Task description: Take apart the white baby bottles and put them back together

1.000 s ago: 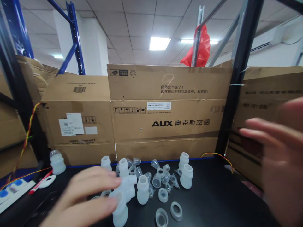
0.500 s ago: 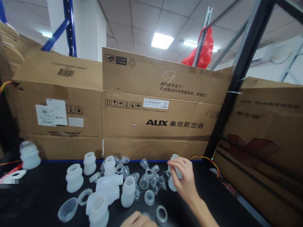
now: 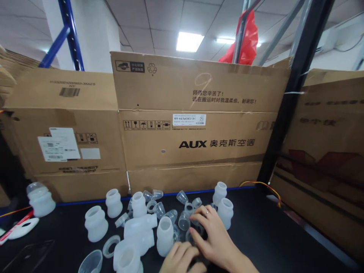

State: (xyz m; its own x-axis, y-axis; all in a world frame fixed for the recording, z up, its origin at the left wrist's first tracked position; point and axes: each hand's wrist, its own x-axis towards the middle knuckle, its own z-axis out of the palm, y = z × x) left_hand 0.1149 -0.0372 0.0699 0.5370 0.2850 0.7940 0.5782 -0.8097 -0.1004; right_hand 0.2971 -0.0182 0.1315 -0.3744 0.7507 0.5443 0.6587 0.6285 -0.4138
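At the bottom edge is my left hand, its fingers bent and their tips hidden, just in front of an upright milky plastic bottle. My right hand reaches over a loose pile of small clear plastic parts, with fingers curved and spread apart. Its fingertips are close to a clear cup-shaped piece and a clear ring. Nothing shows held in it. Behind my right hand stand two milky bottles, one nearer and one farther. What lies under both palms is hidden.
More milky bottles stand or lie on the black table to the left. A clear oval cover and a collar ring lie nearby. At far left is a capped bottle. Cardboard boxes wall the back.
My right hand has left the bottle at the back right, which now stands free, and moved left and nearer over the small parts. My left hand has come further into view. The camera view has shifted.
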